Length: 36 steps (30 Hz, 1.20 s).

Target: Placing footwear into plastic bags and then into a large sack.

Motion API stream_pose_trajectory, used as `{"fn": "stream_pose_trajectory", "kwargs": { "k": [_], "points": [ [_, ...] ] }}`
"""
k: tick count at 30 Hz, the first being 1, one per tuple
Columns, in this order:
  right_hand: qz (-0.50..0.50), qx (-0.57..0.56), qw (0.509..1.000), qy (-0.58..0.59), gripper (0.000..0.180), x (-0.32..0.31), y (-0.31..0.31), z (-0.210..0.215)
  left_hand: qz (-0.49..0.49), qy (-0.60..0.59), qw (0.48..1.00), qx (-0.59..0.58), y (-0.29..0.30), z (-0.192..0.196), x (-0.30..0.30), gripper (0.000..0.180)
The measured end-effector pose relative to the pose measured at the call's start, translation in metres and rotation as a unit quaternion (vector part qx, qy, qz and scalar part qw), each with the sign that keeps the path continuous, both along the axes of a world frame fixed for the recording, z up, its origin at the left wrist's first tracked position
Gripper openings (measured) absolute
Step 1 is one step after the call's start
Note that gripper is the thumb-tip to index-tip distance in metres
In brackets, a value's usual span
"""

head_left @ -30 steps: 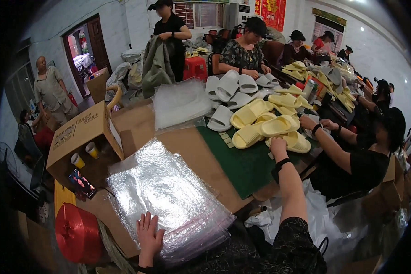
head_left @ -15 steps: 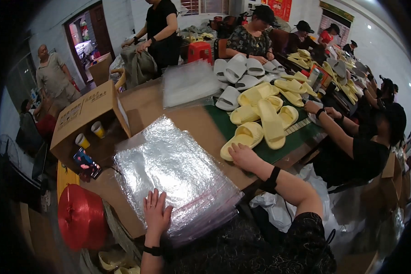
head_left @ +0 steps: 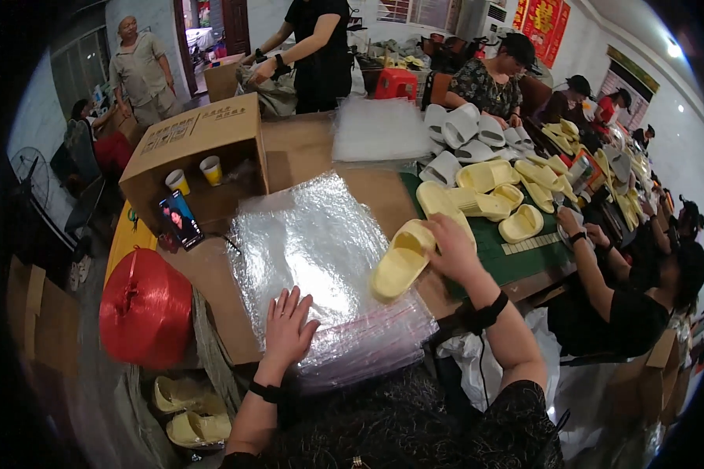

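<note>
A stack of clear plastic bags lies in front of me on the brown tabletop. My left hand rests flat on the near part of the stack, fingers spread. Over the stack's right edge, my right hand grips a pale yellow slipper. A second yellow slipper stands tilted just behind it, against the same hand; whether my fingers hold it too is hard to tell. More yellow slippers lie beyond on a green mat, with grey slippers heaped farther back.
Left of the bags, a cardboard box lies on its side, two paper cups and a propped phone at its opening. A red twine roll stands near left. Co-workers sit along the right; a person in black stands behind the table.
My right hand has taken hold of a yellow slipper and brought it over the bags' right edge. My left hand stays on the bags. The whole view has shifted.
</note>
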State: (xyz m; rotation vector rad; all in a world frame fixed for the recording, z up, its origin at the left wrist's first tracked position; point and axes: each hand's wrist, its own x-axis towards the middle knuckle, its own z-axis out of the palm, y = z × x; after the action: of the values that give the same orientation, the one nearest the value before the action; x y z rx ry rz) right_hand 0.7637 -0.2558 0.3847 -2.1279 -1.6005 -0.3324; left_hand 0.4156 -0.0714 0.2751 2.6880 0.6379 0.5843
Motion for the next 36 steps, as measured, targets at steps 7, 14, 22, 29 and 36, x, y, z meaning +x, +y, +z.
{"fn": "stream_pose_trajectory", "kwargs": {
  "k": [7,14,22,29,36],
  "points": [
    [-0.171,-0.201,0.964,0.025,0.069,0.064,0.003,-0.024,0.013,0.000,1.000,-0.006,-0.001,-0.002,0.000,0.052],
    [-0.242,-0.248,0.937,-0.034,0.044,0.080,0.036,-0.038,0.016,0.011,1.000,-0.007,0.000,-0.003,-0.001,0.053],
    [-0.125,-0.121,0.980,-0.102,0.018,0.091,0.060,-0.030,0.012,0.002,1.000,-0.006,-0.001,-0.005,-0.003,0.053],
    [0.007,-0.139,0.973,-0.184,0.023,0.055,0.081,-0.028,0.016,0.015,1.000,-0.013,0.000,0.000,0.000,0.053],
    [-0.013,0.009,0.992,-0.126,0.023,-0.020,0.078,-0.016,0.019,0.028,0.999,-0.022,0.000,0.000,-0.002,0.054]
  ]
}}
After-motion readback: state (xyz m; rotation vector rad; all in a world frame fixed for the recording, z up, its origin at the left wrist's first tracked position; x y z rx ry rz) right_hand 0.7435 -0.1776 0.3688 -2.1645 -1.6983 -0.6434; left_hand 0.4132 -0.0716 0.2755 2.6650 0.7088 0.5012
